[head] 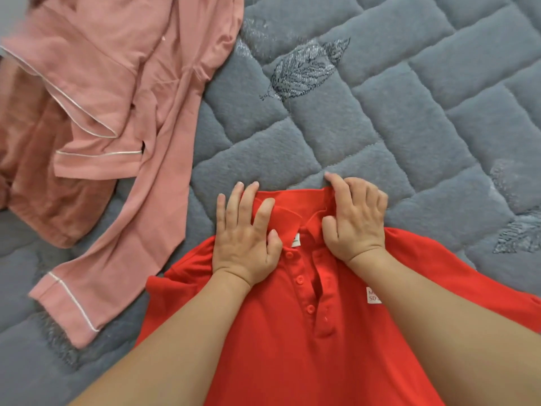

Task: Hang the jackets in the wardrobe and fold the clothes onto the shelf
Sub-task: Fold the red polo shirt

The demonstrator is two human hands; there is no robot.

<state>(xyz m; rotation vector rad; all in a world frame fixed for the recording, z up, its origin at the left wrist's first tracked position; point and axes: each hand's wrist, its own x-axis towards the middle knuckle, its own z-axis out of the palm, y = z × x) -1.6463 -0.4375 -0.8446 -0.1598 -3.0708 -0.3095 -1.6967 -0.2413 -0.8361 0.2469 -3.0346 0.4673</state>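
A red polo shirt (295,341) lies front side up on the grey quilted bed cover (409,118), its collar pointing away from me and its button placket open. My left hand (246,235) presses flat on the collar's left side with straight fingers. My right hand (354,218) has curled fingers that grip the collar's right edge. Both forearms lie over the shirt and hide part of its body and a white chest label.
A pink pyjama top (117,92) with white piping lies crumpled at the upper left, one long sleeve (96,273) stretching toward the red shirt. A darker rust-coloured garment (38,183) lies under it at the left edge.
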